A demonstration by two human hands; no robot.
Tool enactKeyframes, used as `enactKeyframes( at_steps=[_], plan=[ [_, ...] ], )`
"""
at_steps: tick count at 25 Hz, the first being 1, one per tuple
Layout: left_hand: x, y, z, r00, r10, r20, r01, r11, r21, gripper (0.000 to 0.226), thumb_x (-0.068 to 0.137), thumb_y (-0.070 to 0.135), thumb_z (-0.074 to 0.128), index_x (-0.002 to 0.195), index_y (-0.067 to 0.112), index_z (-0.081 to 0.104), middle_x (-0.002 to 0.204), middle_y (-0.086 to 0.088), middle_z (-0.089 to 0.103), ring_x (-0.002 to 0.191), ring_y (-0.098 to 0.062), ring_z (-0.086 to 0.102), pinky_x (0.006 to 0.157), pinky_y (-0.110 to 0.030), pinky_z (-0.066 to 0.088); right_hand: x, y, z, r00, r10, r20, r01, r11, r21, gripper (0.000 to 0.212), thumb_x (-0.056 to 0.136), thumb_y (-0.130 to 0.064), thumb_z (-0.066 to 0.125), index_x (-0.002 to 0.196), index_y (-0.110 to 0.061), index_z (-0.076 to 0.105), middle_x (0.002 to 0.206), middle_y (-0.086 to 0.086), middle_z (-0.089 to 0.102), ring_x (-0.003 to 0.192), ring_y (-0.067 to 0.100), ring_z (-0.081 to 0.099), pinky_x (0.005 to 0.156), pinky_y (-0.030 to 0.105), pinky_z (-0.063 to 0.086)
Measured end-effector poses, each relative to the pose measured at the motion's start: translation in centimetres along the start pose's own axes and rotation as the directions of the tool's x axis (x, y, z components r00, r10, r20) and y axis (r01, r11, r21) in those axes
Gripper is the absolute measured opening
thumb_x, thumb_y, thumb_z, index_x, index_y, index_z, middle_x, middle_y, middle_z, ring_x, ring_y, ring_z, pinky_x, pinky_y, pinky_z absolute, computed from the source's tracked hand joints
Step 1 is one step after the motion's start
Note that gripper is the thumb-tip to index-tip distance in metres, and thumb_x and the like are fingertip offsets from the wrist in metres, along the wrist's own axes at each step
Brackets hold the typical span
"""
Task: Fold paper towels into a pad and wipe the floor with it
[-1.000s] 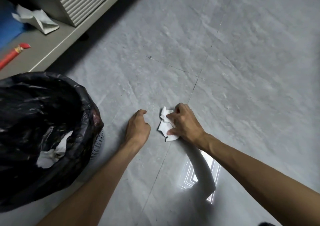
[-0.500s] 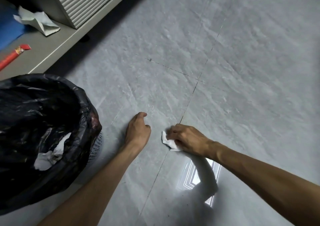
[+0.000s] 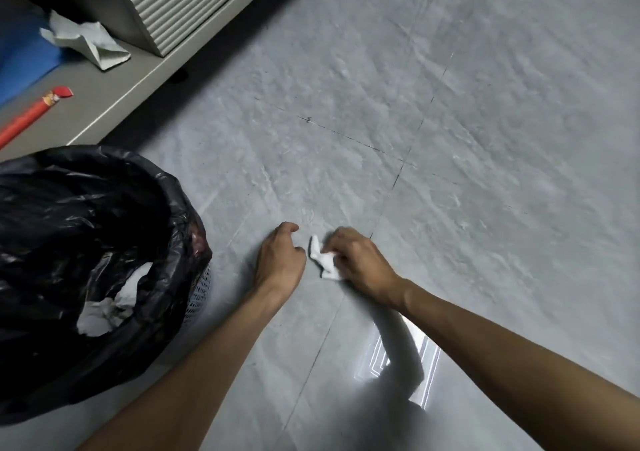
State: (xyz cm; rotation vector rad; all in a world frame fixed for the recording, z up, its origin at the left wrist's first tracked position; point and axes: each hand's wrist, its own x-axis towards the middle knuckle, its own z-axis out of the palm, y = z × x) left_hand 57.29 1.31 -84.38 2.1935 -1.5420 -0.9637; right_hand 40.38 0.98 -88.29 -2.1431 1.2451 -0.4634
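1. Pinching the paper towel pad [image 3: 323, 260] against the floor [image 3: 450, 139], the right hand [image 3: 360, 263] curls its fingers over the pad's right edge.
2. The left hand [image 3: 280, 260] rests just beside it, fingers loosely curled, holding nothing; the hands are close but apart.
3. The pad looks light, soft and crumpled, likely to bunch or tear if dragged by a corner.
4. The best hold is probably fingers spread over its middle, pressing down, so it slides without rolling up.

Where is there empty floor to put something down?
Bare floor stretches ahead and rightward. Crowded spot: black bin at left, left hand beside it, right hand gripping the paper towel.
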Motion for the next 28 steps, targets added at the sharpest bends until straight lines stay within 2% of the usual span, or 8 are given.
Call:
enactKeyframes(
  at_steps=[4, 7, 10, 14, 18, 24, 26, 28],
  plan=[
    [0.4, -0.3, -1.6, 0.999, -0.051, -0.013, 0.051, 0.998, -0.038, 0.046, 0.086, 0.009, 0.048, 0.131, 0.022, 0.049, 0.131, -0.007, 0.058, 0.110, -0.028, 0.058, 0.088, -0.031, 0.049, 6.2, 0.2, -0.8, 0.908, 0.340, -0.246, -0.317, 0.939, 0.129, 0.014, 0.082, -0.013, 0.060, 0.089, -0.005, 0.070, 0.080, -0.006, 0.058, 0.080, 0.019, 0.058, 0.062, 0.018, 0.035],
    [-0.1, 0.8, -2.2, 0.998, -0.061, 0.021, 0.063, 0.994, -0.088, 0.046, 0.086, 0.012, 0.050, 0.130, 0.023, 0.049, 0.127, -0.008, 0.061, 0.109, -0.027, 0.059, 0.085, -0.030, 0.047, 6.1, 0.2, -2.1, 0.846, 0.504, -0.173, -0.445, 0.846, 0.294, 0.015, 0.080, -0.010, 0.065, 0.092, -0.014, 0.073, 0.079, -0.009, 0.062, 0.076, 0.011, 0.058, 0.058, 0.013, 0.035],
    [-1.6, 4.1, -3.2, 0.997, 0.011, 0.082, 0.002, 0.987, -0.162, 0.045, 0.087, 0.013, 0.051, 0.130, 0.023, 0.048, 0.125, -0.008, 0.061, 0.111, -0.023, 0.058, 0.083, -0.027, 0.044, 3.6, -1.3, -6.5, 0.830, 0.553, -0.074, -0.484, 0.780, 0.397, 0.015, 0.080, -0.012, 0.067, 0.082, -0.026, 0.071, 0.071, -0.012, 0.064, 0.068, 0.007, 0.057, 0.055, 0.014, 0.039],
    [-3.9, 9.4, -8.1, 0.984, 0.171, 0.056, -0.157, 0.968, -0.193, 0.047, 0.086, 0.008, 0.043, 0.129, 0.026, 0.049, 0.131, -0.001, 0.057, 0.116, -0.022, 0.055, 0.085, -0.028, 0.048, 2.4, -6.2, -12.7, 0.896, 0.440, -0.061, -0.405, 0.864, 0.299, 0.019, 0.081, -0.013, 0.065, 0.074, -0.030, 0.067, 0.061, -0.015, 0.058, 0.062, 0.006, 0.052, 0.054, 0.018, 0.037],
    [-5.3, 10.9, -18.5, 0.969, 0.243, -0.052, -0.247, 0.965, -0.090, 0.037, 0.081, 0.013, 0.049, 0.112, 0.031, 0.060, 0.096, 0.000, 0.072, 0.097, -0.021, 0.064, 0.081, -0.029, 0.049, 5.9, -14.5, -14.1, 0.963, 0.223, -0.155, -0.195, 0.965, 0.174, 0.014, 0.077, -0.021, 0.071, 0.090, -0.026, 0.072, 0.062, -0.019, 0.057, 0.057, 0.001, 0.050, 0.053, 0.018, 0.034],
    [-5.6, 4.3, -30.4, 0.963, 0.148, -0.225, -0.127, 0.986, 0.103, 0.017, 0.081, 0.027, 0.053, 0.093, 0.035, 0.060, 0.090, -0.003, 0.071, 0.088, -0.023, 0.066, 0.084, -0.039, 0.053, 12.8, -27.0, -8.0, 0.990, -0.135, 0.030, 0.127, 0.972, 0.197, 0.017, 0.076, -0.020, 0.078, 0.092, -0.019, 0.073, 0.084, -0.006, 0.068, 0.067, 0.004, 0.055, 0.064, 0.018, 0.039],
    [-5.8, 1.9, -31.8, 0.953, 0.103, -0.284, -0.049, 0.980, 0.191, 0.018, 0.080, 0.031, 0.053, 0.095, 0.038, 0.060, 0.097, -0.004, 0.068, 0.094, -0.025, 0.061, 0.081, -0.035, 0.049, 14.0, -29.1, -5.9, 0.962, -0.194, 0.190, 0.183, 0.980, 0.079, 0.028, 0.078, -0.025, 0.079, 0.103, -0.015, 0.073, 0.092, -0.003, 0.069, 0.080, 0.006, 0.056, 0.072, 0.016, 0.039],
    [-5.5, 0.4, -32.0, 0.950, 0.073, -0.303, -0.007, 0.977, 0.213, 0.021, 0.080, 0.033, 0.053, 0.099, 0.037, 0.061, 0.099, -0.006, 0.067, 0.095, -0.028, 0.060, 0.082, -0.035, 0.048, 14.8, -29.8, -5.5, 0.957, -0.176, 0.229, 0.179, 0.984, 0.008, 0.029, 0.080, -0.027, 0.077, 0.106, -0.015, 0.071, 0.093, -0.002, 0.068, 0.083, 0.007, 0.055, 0.075, 0.018, 0.040]
  ],
)
